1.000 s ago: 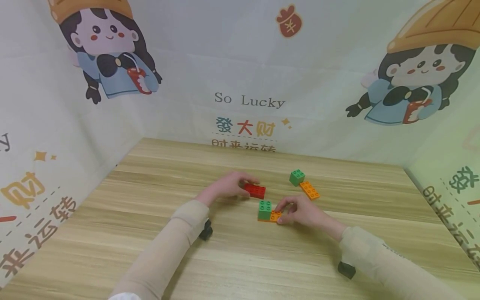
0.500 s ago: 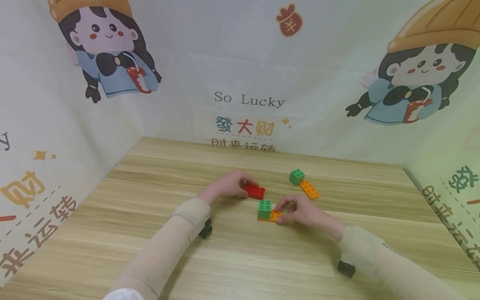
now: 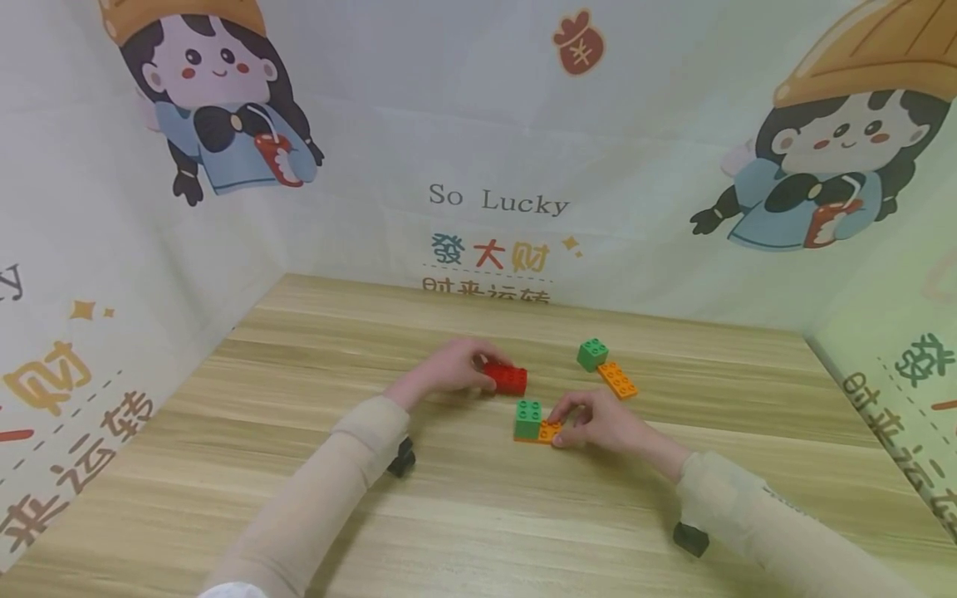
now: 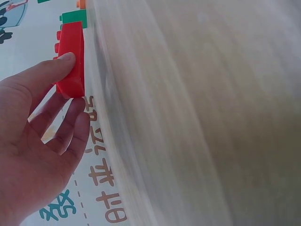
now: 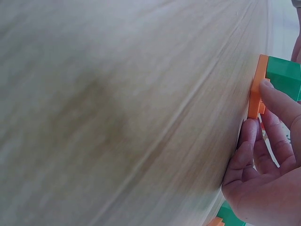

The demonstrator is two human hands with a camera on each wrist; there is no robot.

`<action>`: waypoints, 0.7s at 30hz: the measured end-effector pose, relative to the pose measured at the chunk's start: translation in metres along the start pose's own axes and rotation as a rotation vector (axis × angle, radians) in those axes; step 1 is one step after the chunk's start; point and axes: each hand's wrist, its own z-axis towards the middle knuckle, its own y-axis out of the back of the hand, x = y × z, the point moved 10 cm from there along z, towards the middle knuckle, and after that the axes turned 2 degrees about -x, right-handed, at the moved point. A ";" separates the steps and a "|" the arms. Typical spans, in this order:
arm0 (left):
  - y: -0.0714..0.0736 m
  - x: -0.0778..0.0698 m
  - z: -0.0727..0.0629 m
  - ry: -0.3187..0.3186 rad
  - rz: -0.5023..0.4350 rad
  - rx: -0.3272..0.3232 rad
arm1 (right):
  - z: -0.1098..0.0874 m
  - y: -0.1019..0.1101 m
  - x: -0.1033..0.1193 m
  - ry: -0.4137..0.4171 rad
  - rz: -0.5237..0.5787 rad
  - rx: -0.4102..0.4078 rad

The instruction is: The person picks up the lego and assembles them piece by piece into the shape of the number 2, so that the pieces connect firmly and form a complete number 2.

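My left hand (image 3: 459,365) pinches a red toy building brick (image 3: 510,379) near the middle of the table. In the left wrist view the thumb presses the side of that brick (image 4: 74,42), and the lower fingers are loosely bent beneath it. Just in front and to the right, an orange flat plate (image 3: 550,432) lies on the table with a green square brick (image 3: 527,420) on its left half. The thumb and fingers of my right hand (image 3: 604,422) grip the plate's right end. In the right wrist view, the thumb lies along the orange plate (image 5: 257,89) beside the green brick (image 5: 284,75).
Behind my right hand, a second green brick (image 3: 593,355) stands touching the corner of another orange plate (image 3: 618,380). The wooden table (image 3: 359,332) meets a printed cloth backdrop (image 3: 374,166) at the back and sides.
The red brick has shifted slightly left and tipped a little in my left hand, and the left forearm has swung left. My right hand and the plate stay in place.
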 end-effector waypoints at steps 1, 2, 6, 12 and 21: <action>0.000 0.000 0.000 -0.009 0.002 -0.004 | 0.000 0.000 0.000 0.000 0.000 0.000; 0.001 -0.001 -0.001 -0.018 0.000 -0.007 | 0.000 0.000 0.000 0.000 0.000 0.000; 0.004 -0.004 -0.003 -0.045 -0.019 -0.019 | 0.000 0.000 0.000 0.001 -0.004 -0.002; 0.009 -0.006 -0.008 -0.067 -0.046 -0.048 | 0.001 -0.001 -0.001 0.005 -0.001 -0.002; 0.013 -0.012 -0.016 -0.106 -0.062 -0.093 | 0.000 -0.001 -0.002 0.001 0.016 0.000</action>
